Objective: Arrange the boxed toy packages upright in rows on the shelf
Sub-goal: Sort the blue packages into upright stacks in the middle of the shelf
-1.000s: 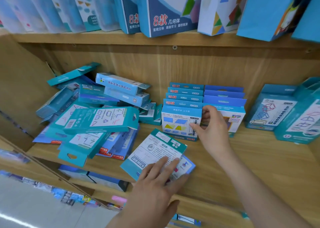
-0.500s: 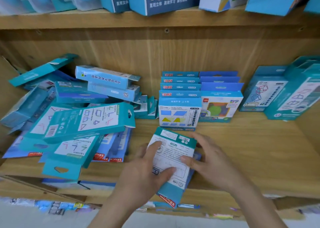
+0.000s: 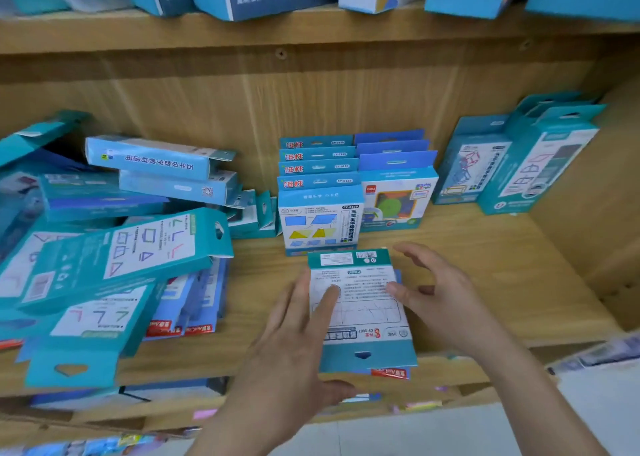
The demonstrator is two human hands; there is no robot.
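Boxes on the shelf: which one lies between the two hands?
The teal box lying flat, white back up, at the front edge of the shelf. The left hand rests on it; the right hand is beside it.

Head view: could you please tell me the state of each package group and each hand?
Teal package: lying flat, back up.
Left hand: open, fingers flat on the package.
Right hand: open, thumb at its side.
Left pile: toppled, lying jumbled.
Two middle rows: upright.
Right boxes: standing.
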